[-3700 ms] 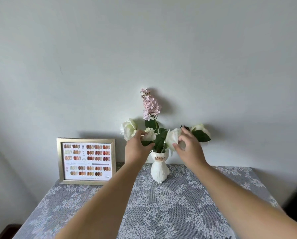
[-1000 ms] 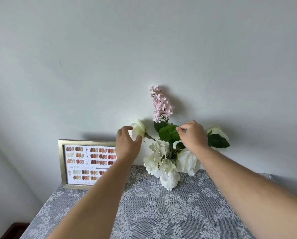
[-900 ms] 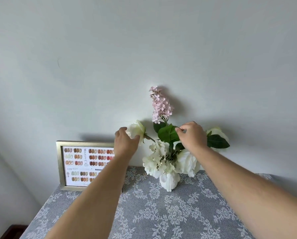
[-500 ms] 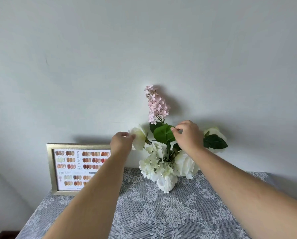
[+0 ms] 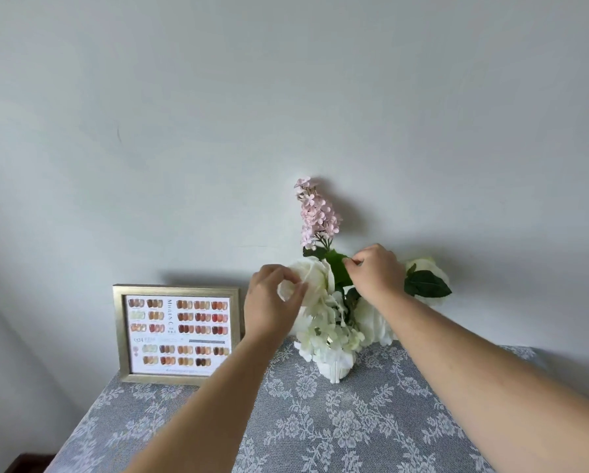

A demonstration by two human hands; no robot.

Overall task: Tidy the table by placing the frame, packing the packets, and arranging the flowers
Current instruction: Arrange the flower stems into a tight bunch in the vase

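Note:
A small white vase (image 5: pixel 334 370) stands at the back of the table and holds white flowers and a tall pink blossom spike (image 5: pixel 315 213). My left hand (image 5: pixel 269 302) pinches the petals of a white rose (image 5: pixel 315 279) on the left of the bunch. My right hand (image 5: pixel 375 273) pinches a green leaf (image 5: pixel 337 268) near the bunch's centre. Another white rose with a dark leaf (image 5: pixel 426 283) pokes out to the right. The gold frame (image 5: pixel 120 332) with a colour chart stands upright against the wall, left of the vase. No packets are in view.
The table wears a grey lace cloth (image 5: pixel 320 428) with white flower patterns. A plain pale wall (image 5: pixel 286 97) rises directly behind the vase and frame. The table's left edge drops to a dark floor corner (image 5: pixel 26 462).
My left hand has moved right and down with the white rose, bringing it in against the bunch. My right hand stays on the green leaf. The view shifted slightly.

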